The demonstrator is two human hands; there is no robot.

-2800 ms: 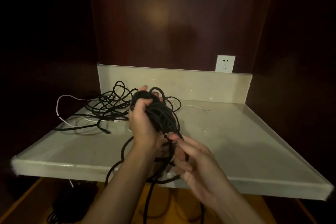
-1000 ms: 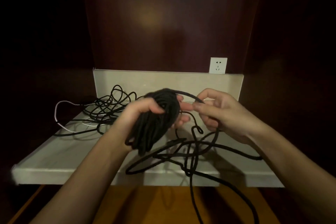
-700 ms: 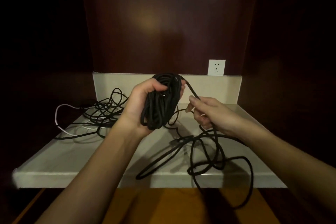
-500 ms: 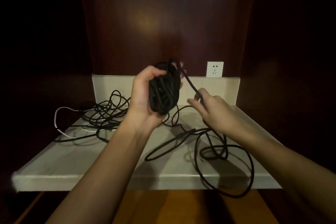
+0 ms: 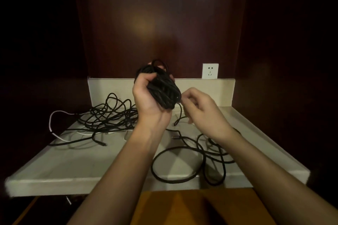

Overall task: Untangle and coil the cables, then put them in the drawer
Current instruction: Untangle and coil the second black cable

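While my left hand (image 5: 149, 100) grips the black coil (image 5: 161, 87), my right hand (image 5: 199, 113), pinching the loose strand (image 5: 180, 115), has dropped below it: another wrap laid, slack remains

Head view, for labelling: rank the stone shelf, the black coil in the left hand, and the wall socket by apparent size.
1. stone shelf
2. black coil, held near the camera, so likely enlarged
3. wall socket

Cables spread across the bench (image 5: 91, 168)

Tangled cables (image 5: 109, 115) lie back left, loose loops (image 5: 197, 159) front right; a coil (image 5: 162, 89) sits in the left hand (image 5: 148, 100) above; a wall socket (image 5: 210, 71) behind.
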